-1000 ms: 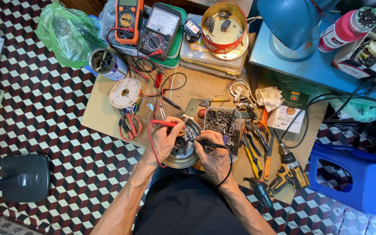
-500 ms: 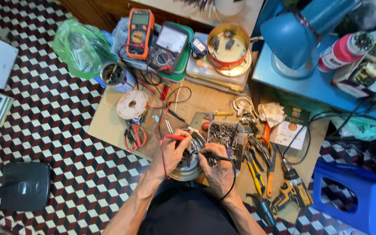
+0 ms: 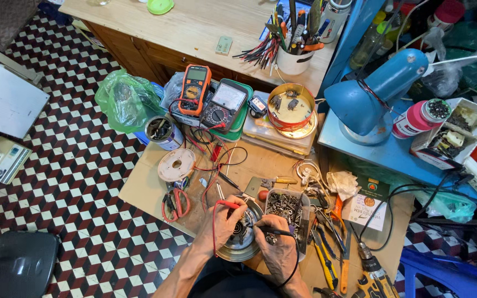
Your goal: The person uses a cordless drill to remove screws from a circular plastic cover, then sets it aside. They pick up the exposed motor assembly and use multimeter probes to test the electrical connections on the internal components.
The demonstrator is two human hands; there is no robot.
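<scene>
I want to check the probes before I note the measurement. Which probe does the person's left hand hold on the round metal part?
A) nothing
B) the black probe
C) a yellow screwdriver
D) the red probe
D: the left hand pinches the red probe over the round metal part, while the right hand holds the black probe.
</scene>
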